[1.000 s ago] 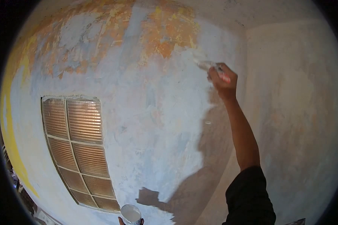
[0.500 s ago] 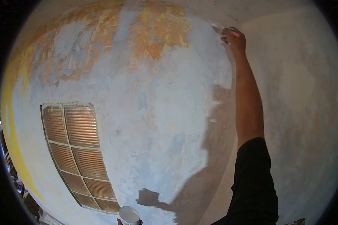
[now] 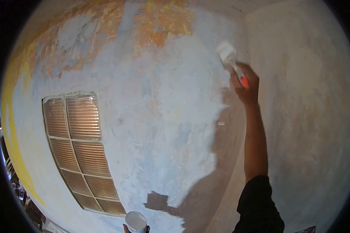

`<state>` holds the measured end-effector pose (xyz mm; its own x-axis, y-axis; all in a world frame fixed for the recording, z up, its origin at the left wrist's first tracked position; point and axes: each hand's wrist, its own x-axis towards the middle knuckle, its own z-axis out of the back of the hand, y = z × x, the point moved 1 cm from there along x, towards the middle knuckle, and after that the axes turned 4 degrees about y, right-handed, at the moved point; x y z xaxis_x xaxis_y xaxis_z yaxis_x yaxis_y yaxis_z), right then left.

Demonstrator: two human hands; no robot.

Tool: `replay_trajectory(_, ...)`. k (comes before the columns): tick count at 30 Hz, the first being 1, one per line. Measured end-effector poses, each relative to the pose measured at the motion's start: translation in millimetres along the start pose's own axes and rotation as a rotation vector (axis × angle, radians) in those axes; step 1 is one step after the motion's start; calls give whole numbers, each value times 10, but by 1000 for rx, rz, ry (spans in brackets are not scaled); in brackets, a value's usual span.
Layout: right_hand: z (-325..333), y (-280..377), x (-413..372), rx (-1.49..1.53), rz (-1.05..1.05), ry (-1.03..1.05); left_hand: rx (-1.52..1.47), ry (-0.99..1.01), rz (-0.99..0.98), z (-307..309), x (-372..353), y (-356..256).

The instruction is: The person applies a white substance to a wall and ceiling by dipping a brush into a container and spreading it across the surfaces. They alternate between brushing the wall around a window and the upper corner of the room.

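My right hand (image 3: 247, 82) is closed round the handle of a paintbrush (image 3: 227, 53), raised high near the corner of the room. The brush has white-coated bristles and a red-tipped handle, and its head overlaps the pale, patchy wall (image 3: 175, 93). At the bottom of the view, my left hand (image 3: 126, 228) grips a small paint tub (image 3: 136, 222) with white contents. Only a few fingertips show on either side of the tub; the rest of that hand lies below the frame.
To the left, a window (image 3: 79, 151) with ribbed panes is set into the wall. Orange and yellow patches (image 3: 161, 23) show at the top. An adjoining wall (image 3: 303, 108) stands on the right. Shadows of my arm and the tub (image 3: 198, 194) fall across the lower wall.
My right hand has come down from the top corner with the paintbrush, whose broad face now shows. The left hand and tub sit slightly further right in view.
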<state>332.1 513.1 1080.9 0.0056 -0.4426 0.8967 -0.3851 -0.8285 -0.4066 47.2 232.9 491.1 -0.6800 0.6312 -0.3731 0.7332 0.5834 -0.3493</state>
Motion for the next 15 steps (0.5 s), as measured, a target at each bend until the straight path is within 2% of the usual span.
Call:
replay_trajectory(3,-47,1,487,-202,141,276,205,12,-163,402,330,183)
replay_trajectory(6,-214,63,566,-385,341,536,4,47,23,16,-116,73)
replay_trajectory(8,-296,169,411,-540,522,785,1,65,49,40,-113,-9)
replay_trajectory(9,-213,329,387,-522,495,870,14,74,48,84,-92,-49)
replay_trajectory(12,102,566,404,-406,419,845,39,99,53,146,-52,-209)
replay_trajectory(15,171,422,593,-326,314,485,56,118,64,183,-40,-348)
